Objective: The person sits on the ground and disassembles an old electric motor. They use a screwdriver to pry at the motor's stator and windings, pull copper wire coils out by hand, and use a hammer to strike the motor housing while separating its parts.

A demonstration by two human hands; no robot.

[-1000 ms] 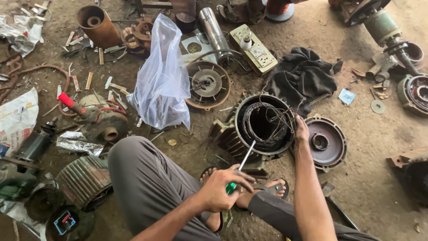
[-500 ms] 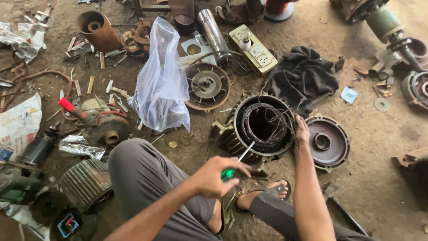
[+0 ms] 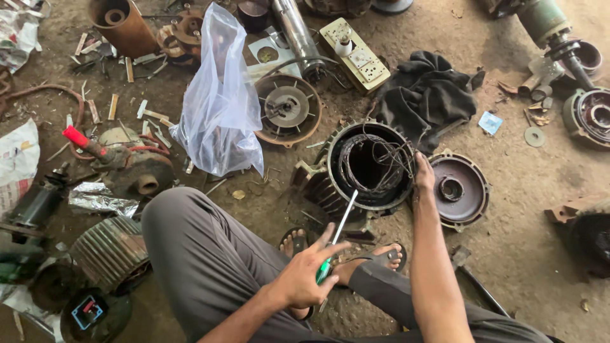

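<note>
Fingers of the left hand [image 3: 305,279] close around the green handle of a screwdriver [image 3: 337,235], its shaft pointing up toward the near rim of the motor housing [image 3: 372,166] on the dirt floor [image 3: 521,254]. Just beyond the sandalled feet, that round housing lies open end up, loose copper windings [image 3: 381,159] tangled inside. The right hand [image 3: 424,173] grips the housing's right edge, steadying it. As I judge it, good work here means keeping that hold firm and sliding the blade tip in flat between wire and iron, levering gently so it cannot slip toward the bracing fingers. Beside the housing on the right lies an end cover [image 3: 459,188]; farther off sit a clear plastic bag [image 3: 219,101], a black cloth [image 3: 429,92] and a fan plate [image 3: 287,109].
</note>
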